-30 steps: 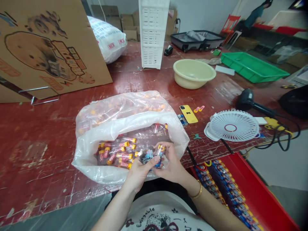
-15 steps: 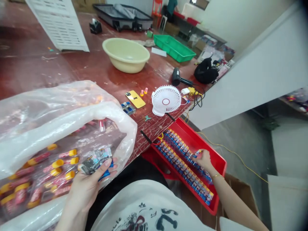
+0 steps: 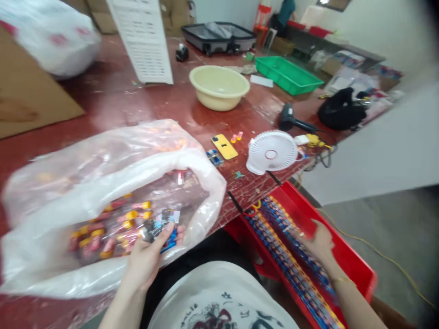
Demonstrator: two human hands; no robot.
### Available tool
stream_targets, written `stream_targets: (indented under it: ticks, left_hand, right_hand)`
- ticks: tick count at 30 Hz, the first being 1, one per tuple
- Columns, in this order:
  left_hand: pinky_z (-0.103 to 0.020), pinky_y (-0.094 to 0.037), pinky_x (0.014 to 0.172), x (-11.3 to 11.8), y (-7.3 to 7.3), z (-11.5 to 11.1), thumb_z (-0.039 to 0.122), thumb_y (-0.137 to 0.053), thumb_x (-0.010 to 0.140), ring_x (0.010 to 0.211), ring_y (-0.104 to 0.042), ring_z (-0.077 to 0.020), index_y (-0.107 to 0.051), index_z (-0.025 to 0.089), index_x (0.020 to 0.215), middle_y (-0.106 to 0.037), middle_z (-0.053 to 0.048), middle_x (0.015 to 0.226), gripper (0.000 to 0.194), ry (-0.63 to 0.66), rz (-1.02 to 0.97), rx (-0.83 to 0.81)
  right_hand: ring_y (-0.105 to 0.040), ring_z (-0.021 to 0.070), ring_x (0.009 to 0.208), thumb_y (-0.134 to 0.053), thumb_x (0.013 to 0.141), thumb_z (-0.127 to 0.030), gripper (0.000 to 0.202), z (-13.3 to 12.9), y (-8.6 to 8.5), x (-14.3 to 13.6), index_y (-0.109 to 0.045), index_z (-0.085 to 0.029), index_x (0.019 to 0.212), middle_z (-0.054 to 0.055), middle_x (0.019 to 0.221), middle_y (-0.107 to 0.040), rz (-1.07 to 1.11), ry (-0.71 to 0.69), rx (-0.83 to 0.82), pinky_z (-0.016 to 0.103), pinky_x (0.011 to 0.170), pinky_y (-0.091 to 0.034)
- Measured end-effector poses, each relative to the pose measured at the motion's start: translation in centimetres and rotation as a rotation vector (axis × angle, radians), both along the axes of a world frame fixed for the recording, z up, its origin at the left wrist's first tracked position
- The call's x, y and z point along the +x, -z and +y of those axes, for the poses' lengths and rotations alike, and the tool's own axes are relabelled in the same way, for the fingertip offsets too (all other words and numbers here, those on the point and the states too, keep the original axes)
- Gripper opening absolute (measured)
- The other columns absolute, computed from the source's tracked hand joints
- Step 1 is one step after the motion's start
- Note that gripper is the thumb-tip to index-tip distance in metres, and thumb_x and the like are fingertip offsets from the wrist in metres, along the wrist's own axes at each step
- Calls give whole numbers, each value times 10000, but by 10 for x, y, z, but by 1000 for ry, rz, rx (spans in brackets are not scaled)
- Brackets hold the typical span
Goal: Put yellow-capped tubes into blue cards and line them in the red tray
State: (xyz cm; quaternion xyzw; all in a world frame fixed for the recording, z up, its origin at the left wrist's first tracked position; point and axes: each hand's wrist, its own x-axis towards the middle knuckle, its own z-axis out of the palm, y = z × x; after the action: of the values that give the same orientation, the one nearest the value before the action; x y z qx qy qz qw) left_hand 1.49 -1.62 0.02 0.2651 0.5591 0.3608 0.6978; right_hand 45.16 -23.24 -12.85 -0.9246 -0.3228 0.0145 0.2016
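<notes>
My left hand [image 3: 147, 253] is closed around a few small blue-and-black printed cards [image 3: 168, 228], held over the mouth of a clear plastic bag [image 3: 206, 214]. Inside the bag lie several small pink tubes with yellow caps [image 3: 130, 224]. My right hand [image 3: 320, 240] is over a red tray [image 3: 360, 267], slightly blurred, thumb apart from the fingers and nothing visible in it. Its fingertips are close to a row of small blue-and-yellow packs [image 3: 281, 217]; whether they touch is unclear. A second, longer row of packs [image 3: 291, 269] runs beside it.
On the red table [image 3: 113, 105] stand a cream basin [image 3: 219, 91], a white fan [image 3: 272, 153], a yellow phone [image 3: 224, 146], a hair dryer [image 3: 291, 119] and a green tray [image 3: 288, 75]. A cardboard panel [image 3: 30, 87] rises at left. Someone in a green top [image 3: 286, 13] is far back.
My right hand has let go of a pack at the row, and its thumb has spread. My left hand keeps the cards. The view has swung left, shifting everything rightward.
</notes>
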Motion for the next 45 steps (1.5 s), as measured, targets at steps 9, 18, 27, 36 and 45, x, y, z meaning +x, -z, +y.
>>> stream_targets:
  ticks: [9, 18, 27, 36, 45]
  left_hand:
    - [-302, -598, 651, -64, -14, 19, 315, -796, 675, 745, -720, -220, -719, 113, 920, -766, -85, 846, 327, -256, 32, 155]
    - [-260, -540, 710, -57, 13, 6, 271, -838, 617, 719, -682, -174, -736, 134, 853, -760, -58, 790, 290, -143, 24, 205]
    - [-233, -454, 536, -21, 8, 15, 394, -729, 737, 540, -564, -123, -689, 148, 730, -672, -33, 640, 250, 241, -75, 174]
    - [-238, -482, 486, -8, 5, 14, 270, -865, 535, 460, -563, -122, -658, 154, 633, -630, 21, 520, 257, 88, -27, 65]
    - [-242, -508, 448, -7, 6, 15, 199, -897, 442, 455, -564, -116, -690, 147, 697, -663, 35, 568, 332, 28, -26, 8]
  right_hand:
    - [-626, 206, 879, -551, 857, -225, 58, 217, -103, -237, -601, -236, 886, 61, 920, -661, 304, -1108, 533, 396, 809, -515]
    - [-656, 265, 827, -617, 632, 36, 433, 252, -77, -327, -628, -250, 957, 84, 846, -665, 616, -1330, 288, 430, 765, -528]
    - [-649, 180, 865, -588, 842, -251, 324, 241, -106, -260, -436, -263, 1129, 49, 994, -619, 1085, -934, 444, 338, 767, -557]
    - [-602, 129, 871, -647, 822, -170, 239, 232, -137, -264, -501, -261, 988, 8, 969, -556, 1013, -938, 692, 276, 827, -517]
    - [-603, 134, 884, -616, 834, -126, 245, 237, -139, -263, -498, -258, 1003, 19, 1012, -532, 917, -1040, 700, 282, 804, -533]
